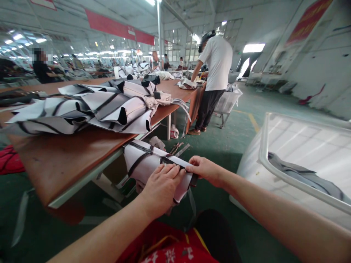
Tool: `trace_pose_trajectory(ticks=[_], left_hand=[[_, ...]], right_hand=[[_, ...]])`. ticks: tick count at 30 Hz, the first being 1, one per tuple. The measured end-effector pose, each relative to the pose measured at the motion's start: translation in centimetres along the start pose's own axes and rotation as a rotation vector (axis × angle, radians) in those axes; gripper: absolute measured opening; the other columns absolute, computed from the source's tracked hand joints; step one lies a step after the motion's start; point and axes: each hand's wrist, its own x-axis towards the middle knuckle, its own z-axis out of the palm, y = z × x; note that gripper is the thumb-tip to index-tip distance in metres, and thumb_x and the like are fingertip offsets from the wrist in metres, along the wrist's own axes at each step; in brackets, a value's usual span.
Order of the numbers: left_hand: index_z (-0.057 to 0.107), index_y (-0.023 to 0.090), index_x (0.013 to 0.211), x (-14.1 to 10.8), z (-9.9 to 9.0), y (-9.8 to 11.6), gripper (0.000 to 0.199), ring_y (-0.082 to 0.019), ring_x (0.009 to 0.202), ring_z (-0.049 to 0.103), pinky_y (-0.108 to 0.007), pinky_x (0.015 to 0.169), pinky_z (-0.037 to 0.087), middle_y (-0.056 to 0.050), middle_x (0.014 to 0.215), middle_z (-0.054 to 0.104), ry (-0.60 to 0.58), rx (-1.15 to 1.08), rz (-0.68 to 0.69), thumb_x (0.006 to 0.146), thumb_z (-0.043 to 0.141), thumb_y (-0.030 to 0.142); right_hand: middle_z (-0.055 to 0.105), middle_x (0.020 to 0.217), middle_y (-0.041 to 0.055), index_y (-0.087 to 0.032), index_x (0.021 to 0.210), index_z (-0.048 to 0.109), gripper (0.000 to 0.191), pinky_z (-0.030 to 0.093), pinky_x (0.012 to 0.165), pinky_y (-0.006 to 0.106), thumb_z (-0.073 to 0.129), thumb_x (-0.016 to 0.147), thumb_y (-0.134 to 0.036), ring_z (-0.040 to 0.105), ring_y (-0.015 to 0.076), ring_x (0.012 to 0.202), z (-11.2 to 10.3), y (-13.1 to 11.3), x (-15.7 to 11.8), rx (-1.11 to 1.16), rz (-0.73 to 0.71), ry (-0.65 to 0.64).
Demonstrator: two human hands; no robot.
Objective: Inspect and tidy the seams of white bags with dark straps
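A white sewn bag piece (146, 160) with black straps and black edging lies across in front of me, beside the table's edge. My left hand (161, 188) rests on top of it, palm down, fingers stretched over the white face and the black band. At its right end, my right hand (201, 170) pinches the dark edging between thumb and fingers. Pale cloth and loose strap ends hang around the piece, partly hidden. What supports it from below cannot be seen.
A brown-topped table (90, 151) bears a heap of similar white pieces (106, 104). On the right stands a white plastic bin (263, 146) with grey material inside. A person in a white shirt (218, 62) bends over the table's far end, near a white cart (226, 102).
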Motion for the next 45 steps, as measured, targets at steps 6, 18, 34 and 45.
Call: trace_pose_trajectory(ticks=[6, 18, 34, 45], left_hand=[[0.043, 0.028, 0.126, 0.1, -0.1, -0.4, 0.05, -0.02, 0.113, 0.043, -0.037, 0.098, 0.031, 0.0, 0.123, 0.051, -0.026, -0.042, -0.016, 0.078, 0.053, 0.018], [0.04, 0.025, 0.132, -0.7, 1.4, 1.3, 0.049, -0.018, 0.125, 0.035, -0.036, 0.104, 0.027, 0.001, 0.135, 0.044, 0.022, -0.168, -0.089, 0.083, 0.049, 0.03], [0.051, 0.016, 0.122, -2.3, 2.1, -5.1, 0.048, -0.021, 0.12, 0.038, -0.038, 0.105, 0.031, -0.006, 0.126, 0.049, 0.252, -0.175, -0.334, 0.077, 0.043, 0.003], [0.044, 0.02, 0.128, -1.8, 1.8, -4.8, 0.051, -0.023, 0.118, 0.041, -0.042, 0.098, 0.036, -0.005, 0.131, 0.047, 0.17, -0.107, -0.386, 0.079, 0.042, 0.007]], right_hand=[[0.053, 0.078, 0.0002, -0.015, 0.093, 0.049, 0.027, 0.037, 0.056, 0.022, 0.059, 0.071, -0.026, 0.049, 0.0122, 0.071, -0.9, -0.6, -0.8, -0.039, -0.018, -0.128], [0.052, 0.081, 0.0006, -0.016, 0.089, 0.05, 0.04, 0.04, 0.066, 0.026, 0.064, 0.069, -0.047, 0.048, 0.0147, 0.075, -1.6, 0.4, 0.2, -0.058, -0.097, -0.111], [0.058, 0.08, 0.0033, -0.017, 0.076, 0.064, 0.014, 0.041, 0.074, 0.029, 0.056, 0.074, -0.028, 0.053, 0.0167, 0.078, 0.8, -5.1, 5.0, -0.477, -0.422, -0.013], [0.061, 0.069, 0.0028, -0.016, 0.066, 0.063, 0.013, 0.039, 0.06, 0.023, 0.052, 0.071, -0.019, 0.054, 0.0134, 0.065, 2.8, -6.7, 5.7, -0.743, -0.469, -0.059]])
